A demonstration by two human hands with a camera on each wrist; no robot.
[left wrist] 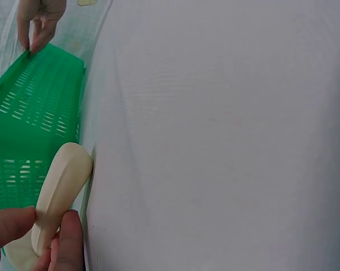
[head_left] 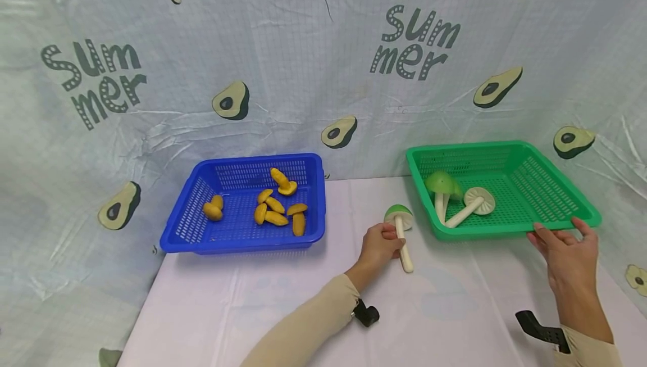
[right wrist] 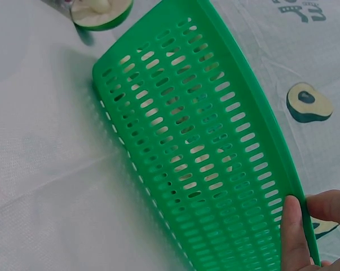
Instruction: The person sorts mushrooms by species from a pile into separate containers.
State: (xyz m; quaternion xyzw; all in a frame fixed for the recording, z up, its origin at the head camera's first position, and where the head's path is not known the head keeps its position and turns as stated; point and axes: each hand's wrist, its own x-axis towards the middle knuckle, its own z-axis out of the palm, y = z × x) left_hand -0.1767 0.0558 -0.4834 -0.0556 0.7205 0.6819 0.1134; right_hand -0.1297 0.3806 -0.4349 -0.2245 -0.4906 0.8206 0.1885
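My left hand (head_left: 380, 248) pinches the pale stem of a green-capped toy mushroom (head_left: 406, 253), left of the green basket (head_left: 480, 234). In the left wrist view, thumb and fingers meet around that stem (left wrist: 62, 175). My right hand (head_left: 571, 252) grips the green basket's front rim near its right corner, thumb on one side and fingers on the other in the right wrist view. Inside the basket, at its left end, lie several green-capped mushrooms (head_left: 441, 182); one mushroom (head_left: 479, 200) shows its pale gilled underside.
A blue basket (head_left: 242, 247) on the left holds several small yellow-brown mushrooms (head_left: 299, 223). Both baskets stand on a table with a white cloth (head_left: 303, 311). Behind them hangs a pale curtain (head_left: 283, 75) printed with avocados and lettering.
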